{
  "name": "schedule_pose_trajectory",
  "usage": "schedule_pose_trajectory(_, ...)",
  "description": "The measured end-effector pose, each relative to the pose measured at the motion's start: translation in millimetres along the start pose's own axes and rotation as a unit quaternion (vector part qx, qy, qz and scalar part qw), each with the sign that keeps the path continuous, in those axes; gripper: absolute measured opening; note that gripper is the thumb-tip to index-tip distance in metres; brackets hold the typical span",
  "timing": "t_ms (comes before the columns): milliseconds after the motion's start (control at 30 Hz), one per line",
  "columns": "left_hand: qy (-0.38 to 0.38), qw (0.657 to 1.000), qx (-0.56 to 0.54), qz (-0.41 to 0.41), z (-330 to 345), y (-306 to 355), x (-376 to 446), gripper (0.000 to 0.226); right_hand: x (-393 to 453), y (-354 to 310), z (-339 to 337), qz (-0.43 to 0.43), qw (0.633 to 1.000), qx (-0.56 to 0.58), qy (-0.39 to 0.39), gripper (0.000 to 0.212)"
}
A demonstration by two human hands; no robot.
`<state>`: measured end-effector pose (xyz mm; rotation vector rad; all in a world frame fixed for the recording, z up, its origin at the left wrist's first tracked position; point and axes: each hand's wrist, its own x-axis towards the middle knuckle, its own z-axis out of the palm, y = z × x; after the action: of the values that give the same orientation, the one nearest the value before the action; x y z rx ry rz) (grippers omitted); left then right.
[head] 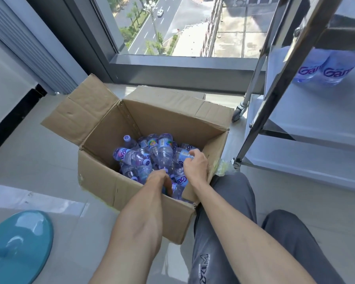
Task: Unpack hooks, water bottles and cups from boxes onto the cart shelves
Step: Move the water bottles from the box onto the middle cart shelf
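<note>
An open cardboard box (pixel 103 175) stands on the floor in front of me, holding several small clear water bottles (pixel 162 149) with purple labels and caps, lying jumbled. My left hand (pixel 161 180) reaches down into the near side of the box, its fingers curled among the bottles and partly hidden. My right hand (pixel 195 163) is inside the box at the right wall, closed around a bottle (pixel 182 155). The steel cart (pixel 275 95) stands to the right; two bottles (pixel 324 68) stand on its upper shelf.
A floor-length window with a dark frame (pixel 182 64) rises just behind the box. A teal stool seat (pixel 19 242) sits at the lower left. My legs in grey trousers (pixel 223 232) are beside the box. The cart's lower shelves (pixel 307 156) and a caster (pixel 239 113) lie right.
</note>
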<state>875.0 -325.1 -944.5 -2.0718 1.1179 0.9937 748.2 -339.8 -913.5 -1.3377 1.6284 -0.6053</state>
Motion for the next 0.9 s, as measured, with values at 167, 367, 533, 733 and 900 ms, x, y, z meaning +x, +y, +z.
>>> schedule_pose_trajectory(167,-0.003,0.983,-0.180,-0.037,-1,-1,-16,0.099,-2,1,-4,-0.008,0.999,0.050,0.021,0.033)
schedule_pose_trajectory(367,0.153,0.823,-0.538,-0.102,-23,1,-43,0.077,2,-1,-15,0.018,0.975,0.214,0.051,0.027)
schedule_pose_trajectory(533,0.289,0.686,-0.661,-0.099,-35,7,-62,0.063,5,-9,-27,0.069,0.941,0.330,0.009,0.014)
schedule_pose_trajectory(733,0.279,0.434,-0.855,-0.045,-13,13,-89,0.052,-5,-26,-62,0.062,0.935,0.341,-0.078,0.021)
schedule_pose_trajectory(900,0.275,0.386,-0.880,0.029,25,48,-132,0.027,-31,-56,-96,-0.027,0.918,0.370,-0.141,0.033)
